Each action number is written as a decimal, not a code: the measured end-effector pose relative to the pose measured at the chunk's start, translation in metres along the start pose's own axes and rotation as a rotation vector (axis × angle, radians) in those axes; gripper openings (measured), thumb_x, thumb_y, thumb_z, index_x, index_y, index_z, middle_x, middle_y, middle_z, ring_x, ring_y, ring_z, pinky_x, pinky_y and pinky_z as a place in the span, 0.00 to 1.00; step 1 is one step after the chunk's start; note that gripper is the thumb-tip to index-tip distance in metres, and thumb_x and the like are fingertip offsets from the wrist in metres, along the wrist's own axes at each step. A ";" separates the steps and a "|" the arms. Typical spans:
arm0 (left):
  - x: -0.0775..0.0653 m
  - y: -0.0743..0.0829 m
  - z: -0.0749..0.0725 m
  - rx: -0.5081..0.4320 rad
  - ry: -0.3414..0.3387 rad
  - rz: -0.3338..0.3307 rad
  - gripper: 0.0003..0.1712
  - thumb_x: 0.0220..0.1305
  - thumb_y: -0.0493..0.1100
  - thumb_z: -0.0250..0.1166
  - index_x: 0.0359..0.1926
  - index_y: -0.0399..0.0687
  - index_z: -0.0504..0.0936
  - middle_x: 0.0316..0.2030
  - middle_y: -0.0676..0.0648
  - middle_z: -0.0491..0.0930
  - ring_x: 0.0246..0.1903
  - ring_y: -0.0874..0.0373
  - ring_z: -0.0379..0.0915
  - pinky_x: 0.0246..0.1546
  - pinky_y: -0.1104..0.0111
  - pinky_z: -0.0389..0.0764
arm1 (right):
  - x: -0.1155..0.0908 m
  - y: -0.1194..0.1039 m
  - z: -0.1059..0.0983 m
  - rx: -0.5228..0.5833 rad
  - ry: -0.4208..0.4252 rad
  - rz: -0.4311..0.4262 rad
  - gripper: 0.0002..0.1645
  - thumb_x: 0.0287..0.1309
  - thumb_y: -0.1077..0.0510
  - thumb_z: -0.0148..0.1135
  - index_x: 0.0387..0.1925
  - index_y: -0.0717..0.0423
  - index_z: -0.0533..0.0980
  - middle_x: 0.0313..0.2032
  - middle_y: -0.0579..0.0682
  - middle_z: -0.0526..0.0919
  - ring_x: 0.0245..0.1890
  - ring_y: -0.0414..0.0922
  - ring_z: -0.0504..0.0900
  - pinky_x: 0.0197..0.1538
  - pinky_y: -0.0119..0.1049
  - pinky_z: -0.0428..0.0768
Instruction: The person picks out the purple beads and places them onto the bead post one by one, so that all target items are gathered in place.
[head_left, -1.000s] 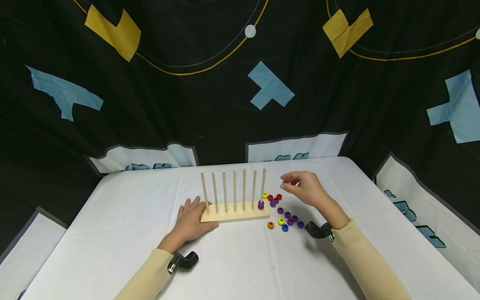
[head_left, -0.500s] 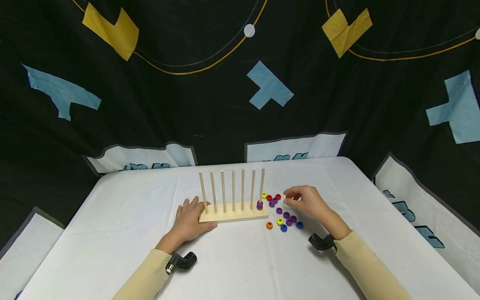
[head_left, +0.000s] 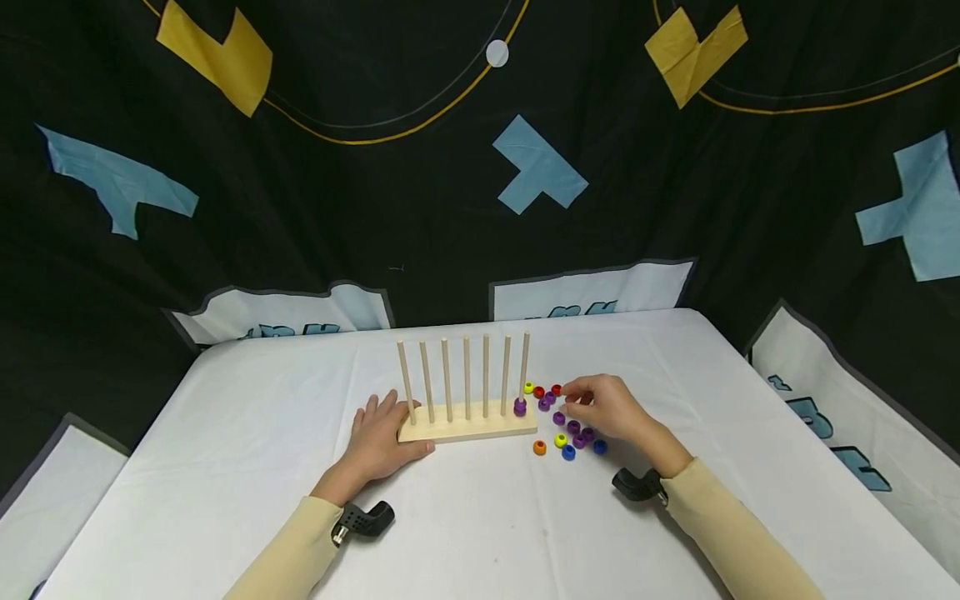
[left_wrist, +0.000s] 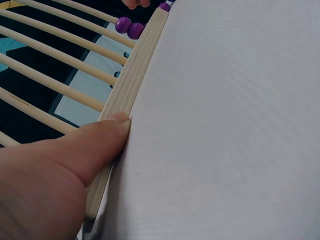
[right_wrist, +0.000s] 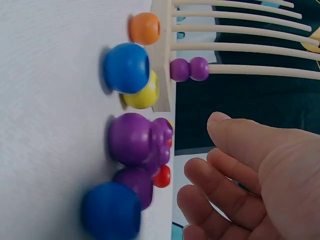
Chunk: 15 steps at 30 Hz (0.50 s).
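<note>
A light wooden rack [head_left: 468, 427] with a row of upright pegs stands mid-table; two purple beads [right_wrist: 189, 69] are stacked on its rightmost peg. My left hand [head_left: 377, 444] holds the rack's left end, and in the left wrist view its thumb [left_wrist: 102, 142] presses the front edge of the base. My right hand [head_left: 609, 407] hovers over the right side of the loose beads, its fingers loosely bent, thumb apart and nothing between them. Closest to those fingertips in the head view are a red bead [head_left: 556, 389] and a purple bead [head_left: 558, 418].
Loose beads lie scattered right of the rack, among them an orange bead [head_left: 539, 447], a yellow bead [head_left: 560, 440] and a blue bead [head_left: 568, 452]. A white cloth [head_left: 480, 533] covers the table. A black curtain [head_left: 360, 217] hangs behind it.
My right hand has come down toward the beads and shifted slightly left over the last half second. The left hand keeps its hold on the rack.
</note>
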<state>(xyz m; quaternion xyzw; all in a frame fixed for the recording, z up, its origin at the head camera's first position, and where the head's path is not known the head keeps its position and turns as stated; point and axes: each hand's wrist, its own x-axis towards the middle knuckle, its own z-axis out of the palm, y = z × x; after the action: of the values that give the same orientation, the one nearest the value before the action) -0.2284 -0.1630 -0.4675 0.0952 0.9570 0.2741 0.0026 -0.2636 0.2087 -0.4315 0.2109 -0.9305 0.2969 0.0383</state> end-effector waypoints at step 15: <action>0.000 -0.001 0.002 -0.020 0.050 0.045 0.41 0.56 0.55 0.74 0.65 0.37 0.75 0.73 0.23 0.58 0.75 0.18 0.41 0.72 0.28 0.43 | 0.002 0.004 0.016 0.014 -0.057 0.078 0.15 0.58 0.59 0.73 0.46 0.62 0.86 0.37 0.51 0.89 0.32 0.39 0.78 0.39 0.31 0.83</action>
<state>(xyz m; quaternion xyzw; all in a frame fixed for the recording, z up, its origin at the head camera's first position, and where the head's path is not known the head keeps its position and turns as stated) -0.2283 -0.1628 -0.4696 0.1099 0.9515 0.2860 -0.0265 -0.2658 0.2019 -0.4462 0.1829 -0.9368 0.2983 -0.0013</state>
